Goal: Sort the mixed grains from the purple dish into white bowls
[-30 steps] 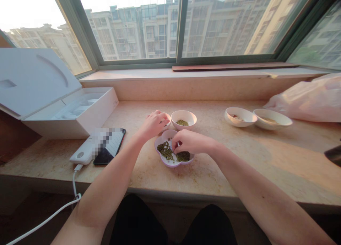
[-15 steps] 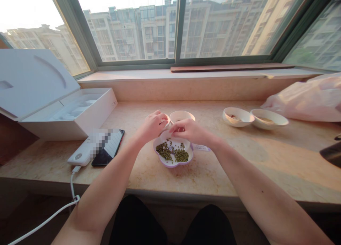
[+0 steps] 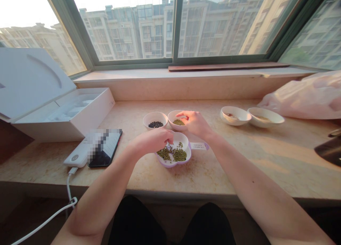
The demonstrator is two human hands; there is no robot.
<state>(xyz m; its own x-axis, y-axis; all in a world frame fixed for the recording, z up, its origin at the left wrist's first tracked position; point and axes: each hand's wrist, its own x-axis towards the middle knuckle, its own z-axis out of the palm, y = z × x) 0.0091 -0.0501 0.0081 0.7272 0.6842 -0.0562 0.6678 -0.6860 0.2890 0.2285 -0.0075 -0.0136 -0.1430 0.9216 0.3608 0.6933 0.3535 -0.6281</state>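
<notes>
A purple flower-shaped dish (image 3: 183, 159) holding mixed green and dark beans sits near the front of the stone sill. My left hand (image 3: 153, 140) hovers over its left side with fingers curled down in a pinch among the beans. My right hand (image 3: 194, 122) is over the small white bowl of green beans (image 3: 176, 121) behind the dish, fingers pinched together above it. A second small white bowl (image 3: 155, 120) with dark beans stands just to the left of that one.
Two more white bowls (image 3: 234, 116) (image 3: 265, 117) stand at the right, beside a plastic bag (image 3: 309, 99). An open white box (image 3: 58, 110), a phone (image 3: 103, 152) and a power bank (image 3: 77, 156) with cable lie at the left. A small label (image 3: 198, 145) lies by the dish.
My left hand came back from the dark-bean bowl down into the purple dish. My right hand left the dish and moved up over the green-bean bowl.
</notes>
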